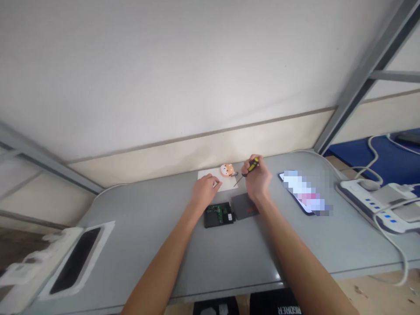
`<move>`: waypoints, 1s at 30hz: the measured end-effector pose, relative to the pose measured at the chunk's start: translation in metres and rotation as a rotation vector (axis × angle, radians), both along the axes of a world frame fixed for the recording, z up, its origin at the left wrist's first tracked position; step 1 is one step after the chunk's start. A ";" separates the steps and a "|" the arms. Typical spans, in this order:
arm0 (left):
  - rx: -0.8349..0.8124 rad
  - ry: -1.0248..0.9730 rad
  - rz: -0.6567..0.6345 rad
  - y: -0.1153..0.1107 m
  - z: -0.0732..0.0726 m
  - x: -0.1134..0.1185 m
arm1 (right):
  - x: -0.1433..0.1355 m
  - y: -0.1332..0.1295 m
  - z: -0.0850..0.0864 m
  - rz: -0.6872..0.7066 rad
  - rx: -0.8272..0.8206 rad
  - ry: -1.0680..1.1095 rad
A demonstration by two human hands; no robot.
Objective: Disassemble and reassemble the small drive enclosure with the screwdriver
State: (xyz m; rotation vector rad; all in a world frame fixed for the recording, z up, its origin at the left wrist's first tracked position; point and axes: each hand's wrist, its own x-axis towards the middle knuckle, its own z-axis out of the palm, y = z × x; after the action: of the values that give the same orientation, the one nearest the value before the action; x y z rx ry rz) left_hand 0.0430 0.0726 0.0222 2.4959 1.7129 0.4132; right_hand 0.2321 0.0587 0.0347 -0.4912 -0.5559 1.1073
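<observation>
My right hand (258, 177) is closed around a screwdriver (252, 165) with a yellow and black handle. Its thin shaft slants down to the left, over the edge of a white sheet of paper (226, 186). My left hand (205, 190) rests at the left part of that sheet, fingertips pinched together; whatever they hold is too small to make out. Nearer to me lies an opened black case with a green circuit board (219, 214) in it. A flat dark grey cover (243, 207) lies against its right side, partly behind my right wrist.
An orange and white animal-shaped item (227, 170) sits on the paper's far edge. To the right are a lit phone (303, 192) and a white power strip (377, 208) with cables. A dark flat device (77, 260) lies at the left. A wall borders the grey table (141, 223) behind.
</observation>
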 end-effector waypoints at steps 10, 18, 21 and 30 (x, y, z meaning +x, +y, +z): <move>-0.018 -0.100 0.011 -0.031 0.005 -0.014 | 0.003 -0.005 0.010 0.028 0.045 -0.001; -0.140 -0.209 -0.275 -0.087 -0.013 -0.037 | 0.016 -0.028 0.030 -0.068 0.108 -0.285; -0.101 -0.236 -0.238 -0.084 -0.020 -0.043 | 0.015 -0.031 0.030 -0.110 0.095 -0.345; -0.079 -0.403 -0.261 -0.078 -0.007 -0.048 | 0.010 -0.030 0.018 -0.153 0.152 -0.496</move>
State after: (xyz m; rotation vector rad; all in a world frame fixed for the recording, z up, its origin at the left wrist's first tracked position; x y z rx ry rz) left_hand -0.0053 -0.0058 0.0150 2.3326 1.2138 0.7434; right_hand 0.2421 0.0289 0.0523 -0.6680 -1.0103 0.7877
